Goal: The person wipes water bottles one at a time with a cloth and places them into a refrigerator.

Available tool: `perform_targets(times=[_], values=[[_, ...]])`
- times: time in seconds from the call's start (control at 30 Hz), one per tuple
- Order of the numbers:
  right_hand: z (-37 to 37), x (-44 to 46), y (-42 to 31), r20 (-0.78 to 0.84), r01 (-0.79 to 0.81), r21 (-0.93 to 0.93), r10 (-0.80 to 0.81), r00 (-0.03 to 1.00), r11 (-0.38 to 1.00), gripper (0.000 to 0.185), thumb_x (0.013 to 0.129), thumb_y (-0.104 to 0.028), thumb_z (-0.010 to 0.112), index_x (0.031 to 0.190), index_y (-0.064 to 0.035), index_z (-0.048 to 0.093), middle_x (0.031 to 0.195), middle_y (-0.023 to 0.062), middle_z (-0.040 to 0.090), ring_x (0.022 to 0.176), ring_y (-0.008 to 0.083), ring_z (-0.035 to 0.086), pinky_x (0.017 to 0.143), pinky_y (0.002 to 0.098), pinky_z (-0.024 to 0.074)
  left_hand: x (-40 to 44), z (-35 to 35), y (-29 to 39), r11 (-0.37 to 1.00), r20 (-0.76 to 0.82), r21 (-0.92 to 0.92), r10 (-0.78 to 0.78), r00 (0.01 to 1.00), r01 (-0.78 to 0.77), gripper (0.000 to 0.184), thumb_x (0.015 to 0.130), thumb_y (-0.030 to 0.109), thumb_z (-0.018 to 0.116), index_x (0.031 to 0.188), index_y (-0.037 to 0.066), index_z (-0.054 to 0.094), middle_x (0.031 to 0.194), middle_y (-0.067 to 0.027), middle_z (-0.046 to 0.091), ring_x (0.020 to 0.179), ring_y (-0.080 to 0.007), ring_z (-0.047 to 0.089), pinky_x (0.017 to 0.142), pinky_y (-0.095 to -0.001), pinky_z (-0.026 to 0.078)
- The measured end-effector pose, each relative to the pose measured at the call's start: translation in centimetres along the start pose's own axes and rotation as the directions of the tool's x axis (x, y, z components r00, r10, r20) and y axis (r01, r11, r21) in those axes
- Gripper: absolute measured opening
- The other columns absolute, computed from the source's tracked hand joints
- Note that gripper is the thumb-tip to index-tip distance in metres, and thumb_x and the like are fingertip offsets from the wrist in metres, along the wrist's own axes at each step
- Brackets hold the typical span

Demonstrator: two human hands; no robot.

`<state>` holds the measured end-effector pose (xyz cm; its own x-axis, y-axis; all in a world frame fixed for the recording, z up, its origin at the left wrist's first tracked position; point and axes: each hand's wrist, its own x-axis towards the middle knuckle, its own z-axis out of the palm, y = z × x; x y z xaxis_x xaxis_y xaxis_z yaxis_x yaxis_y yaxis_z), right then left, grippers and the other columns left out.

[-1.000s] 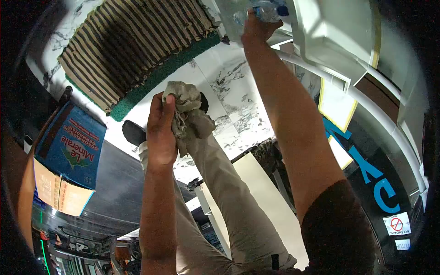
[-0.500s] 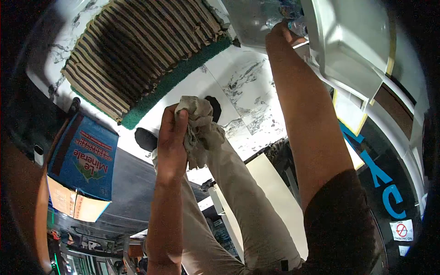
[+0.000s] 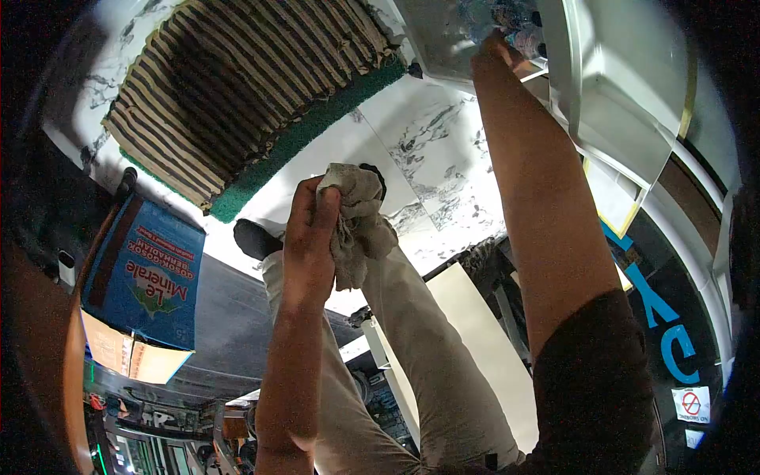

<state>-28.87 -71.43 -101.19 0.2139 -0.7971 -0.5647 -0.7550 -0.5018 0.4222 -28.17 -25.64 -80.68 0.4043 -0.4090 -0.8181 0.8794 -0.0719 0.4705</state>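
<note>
In my left hand (image 3: 310,229) is a crumpled grey cloth (image 3: 356,202), gripped between thumb and fingers above my legs. My right arm stretches up to the top right, and my right hand (image 3: 500,57) is inside a white-framed cabinet with an open door (image 3: 633,71). Clear plastic bottles (image 3: 522,39) are right by that hand. Its fingers are mostly hidden and dim, so I cannot tell whether they hold a bottle.
A striped mat (image 3: 245,95) with a green edge lies on the marble floor (image 3: 435,150). A blue Le Minerale carton (image 3: 146,273) stands at left. A cream panel (image 3: 483,340) is beside my right leg. A no-smoking sign (image 3: 691,404) is at right.
My left hand and the cloth have shifted slightly right. My right hand has moved slightly up and right in view, still among the bottles. The whole view has turned a little.
</note>
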Motion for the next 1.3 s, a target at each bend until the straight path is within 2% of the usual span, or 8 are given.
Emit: perform_targets(times=[0.27,0.37,0.43,0.5,0.53,0.57,0.83,1.3], values=[[-3.4,-5.9,-2.3,0.231,0.251,-0.340,-0.179,0.957,0.906,0.063,0.104,-0.034,0.063,0.149,0.0060,0.046,0.148,0.0332,0.051,0.139,0.0402,0.052,0.112,0.0538,0.0407,-2.1,-1.9,1.1,0.994,0.003,-0.085,0.068,0.998,-0.068,0.054,0.108,0.046,0.060,0.143,0.006,0.054,0.126,-0.0097,0.065,0.114,-0.0217,0.064,0.098,-0.0398,0.053],[0.8,-11.0,-5.7,-0.285,0.021,0.577,0.177,0.942,0.817,0.051,0.107,-0.028,0.054,0.145,0.0050,0.057,0.152,0.0327,0.051,0.143,0.0411,0.048,0.110,0.0575,0.0395,-4.1,-0.8,3.5,0.944,-0.103,-0.324,0.028,0.994,-0.060,0.053,0.109,0.045,0.058,0.145,0.006,0.053,0.125,-0.0088,0.064,0.114,-0.0227,0.065,0.098,-0.0411,0.054],[-1.5,-18.9,-7.5,-0.338,0.136,0.259,-0.042,0.940,0.956,0.052,0.107,-0.027,0.055,0.148,0.0047,0.051,0.150,0.0276,0.052,0.140,0.0407,0.050,0.112,0.0550,0.0388,-5.1,-1.3,3.5,0.932,-0.168,-0.342,0.065,0.984,-0.119,0.054,0.109,0.047,0.056,0.146,0.007,0.052,0.126,-0.0081,0.064,0.116,-0.0235,0.065,0.099,-0.0427,0.054],[0.7,-23.8,-8.3,-0.467,0.465,0.880,0.001,0.884,0.092,0.052,0.107,-0.026,0.053,0.150,0.0026,0.046,0.144,0.0261,0.052,0.132,0.0399,0.053,0.113,0.0518,0.0412,-7.8,-1.4,5.3,0.932,-0.131,-0.313,0.148,0.980,-0.182,0.054,0.110,0.047,0.055,0.146,0.008,0.052,0.128,-0.0082,0.063,0.117,-0.0228,0.063,0.101,-0.0424,0.053],[-0.4,-28.1,-8.3,-0.556,0.560,0.807,-0.081,0.827,0.188,0.051,0.108,-0.026,0.053,0.150,0.0014,0.043,0.142,0.0248,0.051,0.128,0.0377,0.055,0.110,0.0495,0.0446,-9.9,-1.6,6.6,0.947,-0.080,-0.286,0.130,0.988,-0.148,0.057,0.110,0.035,0.057,0.157,0.005,0.046,0.148,-0.0153,0.056,0.132,-0.0254,0.057,0.114,-0.0402,0.044],[-1.7,-32.8,-7.8,-0.631,0.651,0.709,-0.168,0.757,0.271,0.051,0.108,-0.025,0.053,0.150,0.0001,0.041,0.139,0.0236,0.051,0.124,0.0355,0.057,0.107,0.0472,0.0479,-11.6,-1.3,8.2,0.969,-0.103,-0.135,0.193,0.976,-0.206,0.047,0.111,0.041,0.055,0.145,0.008,0.052,0.129,-0.0088,0.063,0.118,-0.0218,0.063,0.102,-0.0409,0.051],[-18.6,-56.0,1.3,-0.501,0.401,0.865,-0.564,0.657,-0.301,0.062,0.109,-0.034,0.060,0.157,-0.0041,0.036,0.140,0.0179,0.055,0.112,0.0259,0.064,0.101,0.0416,0.0519,-27.5,-2.0,16.3,0.886,-0.221,-0.350,0.235,0.946,-0.302,0.034,0.112,0.031,0.053,0.134,0.005,0.058,0.125,-0.0082,0.065,0.112,-0.0202,0.064,0.100,-0.0354,0.051],[-47.0,-73.3,13.5,-0.527,0.295,0.847,-0.777,0.344,-0.443,0.048,0.109,-0.018,0.056,0.153,-0.0028,0.043,0.122,0.0164,0.069,0.105,0.0228,0.071,0.092,0.0349,0.0583,-55.2,3.3,32.9,0.555,-0.186,-0.471,0.697,0.693,-0.685,0.038,0.108,0.023,0.058,0.142,0.008,0.054,0.135,-0.0066,0.064,0.126,-0.0210,0.061,0.109,-0.0380,0.049]])
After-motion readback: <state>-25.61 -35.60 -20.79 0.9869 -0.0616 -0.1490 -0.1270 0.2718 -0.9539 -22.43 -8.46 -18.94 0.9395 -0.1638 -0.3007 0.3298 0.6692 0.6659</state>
